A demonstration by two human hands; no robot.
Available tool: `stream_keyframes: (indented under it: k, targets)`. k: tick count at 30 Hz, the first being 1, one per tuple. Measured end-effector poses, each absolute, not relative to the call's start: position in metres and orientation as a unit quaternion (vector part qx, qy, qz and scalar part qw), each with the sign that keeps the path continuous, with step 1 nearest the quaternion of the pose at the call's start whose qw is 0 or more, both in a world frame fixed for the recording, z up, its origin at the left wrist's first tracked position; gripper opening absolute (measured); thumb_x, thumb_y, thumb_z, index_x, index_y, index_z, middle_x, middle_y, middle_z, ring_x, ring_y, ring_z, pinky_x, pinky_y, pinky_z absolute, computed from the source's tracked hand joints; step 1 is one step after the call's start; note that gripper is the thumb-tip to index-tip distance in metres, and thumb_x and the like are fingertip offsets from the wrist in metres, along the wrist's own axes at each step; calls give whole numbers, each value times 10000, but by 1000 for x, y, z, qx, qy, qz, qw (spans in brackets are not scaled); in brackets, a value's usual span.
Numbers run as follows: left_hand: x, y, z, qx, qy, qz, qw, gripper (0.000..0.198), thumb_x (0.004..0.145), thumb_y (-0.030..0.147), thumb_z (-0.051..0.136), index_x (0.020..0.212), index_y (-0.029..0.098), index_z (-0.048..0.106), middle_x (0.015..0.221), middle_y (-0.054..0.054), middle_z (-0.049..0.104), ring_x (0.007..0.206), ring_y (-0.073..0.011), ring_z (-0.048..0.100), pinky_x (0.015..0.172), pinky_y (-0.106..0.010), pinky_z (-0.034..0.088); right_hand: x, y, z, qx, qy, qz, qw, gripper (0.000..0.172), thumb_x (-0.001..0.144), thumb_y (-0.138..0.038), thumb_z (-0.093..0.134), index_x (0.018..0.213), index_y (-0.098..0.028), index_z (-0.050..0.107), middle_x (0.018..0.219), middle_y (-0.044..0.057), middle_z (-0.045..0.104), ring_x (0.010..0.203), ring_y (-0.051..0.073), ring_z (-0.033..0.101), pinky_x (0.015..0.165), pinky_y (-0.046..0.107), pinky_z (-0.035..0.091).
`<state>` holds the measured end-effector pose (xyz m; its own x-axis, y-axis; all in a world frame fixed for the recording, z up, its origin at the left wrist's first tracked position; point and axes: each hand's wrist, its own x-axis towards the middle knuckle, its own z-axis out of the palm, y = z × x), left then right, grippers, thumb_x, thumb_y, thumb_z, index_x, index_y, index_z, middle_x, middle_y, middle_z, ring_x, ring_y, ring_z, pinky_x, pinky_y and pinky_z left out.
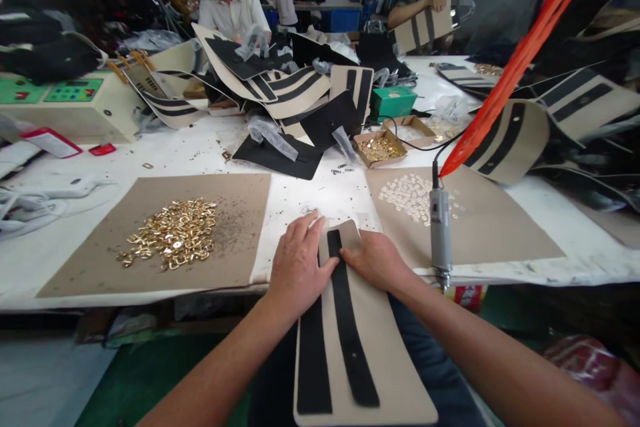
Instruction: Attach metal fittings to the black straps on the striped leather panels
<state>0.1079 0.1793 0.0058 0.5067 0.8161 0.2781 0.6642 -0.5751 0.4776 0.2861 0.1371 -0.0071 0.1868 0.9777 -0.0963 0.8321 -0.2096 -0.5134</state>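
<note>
A long beige panel with two black strips [370, 353] lies across my lap, its far end resting at the table's edge. My left hand [303, 263] grips the panel's left side near the far end, thumb on top by the right-hand black strip. On the opposite side, my right hand [373, 257] holds the panel, its thumb pressing on that same strip; the fingers underneath are hidden. A small dark hole or dot shows near the strip's close end. To the right hangs a grey electric screwdriver [441, 227], apart from my right hand.
Gold metal fittings [175, 233] are heaped on a brown sheet [100, 267] at left. Clear round washers [410, 197] lie on another brown sheet at right. Behind are a box of gold parts [380, 148], a green box [393, 101] and stacked panels [300, 90]. Other people work across the table.
</note>
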Motion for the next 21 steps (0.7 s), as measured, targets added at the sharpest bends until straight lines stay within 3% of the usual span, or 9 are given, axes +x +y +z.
stream_keyframes:
  k: [5,12,16,21]
  targets:
    - [112,168,-12,866,392,231,208,334,808,287,748,1126,202,689,1257,-105,671,1228,-299,587,1098,-477,480,283,137,-2,-766,-586,209,163,307,849,-387,645,1035,-167,748,963,159,764,912,317,710,761,356,496]
    - [109,170,-33,838,397,293,233,325,820,314,719,1125,207,690,1290,-104,663,1260,-317,576,1122,-542,455,307,108,17,-724,-562,227,329,320,852,-406,669,1096,-205,719,850,45,738,747,206,672,681,284,490]
    - [108,173,-37,834,395,305,237,334,820,372,696,1110,205,696,1283,-108,672,1260,-328,578,1127,-570,445,366,71,24,-735,-461,142,477,354,915,-471,589,1067,-179,719,744,21,674,645,172,620,619,266,493]
    - [108,178,-43,829,394,320,233,354,802,439,687,1076,216,709,1258,-108,691,1230,-336,600,1123,-582,445,459,47,5,-820,-394,73,409,422,923,-474,509,1091,-144,712,766,33,677,658,194,641,633,297,503]
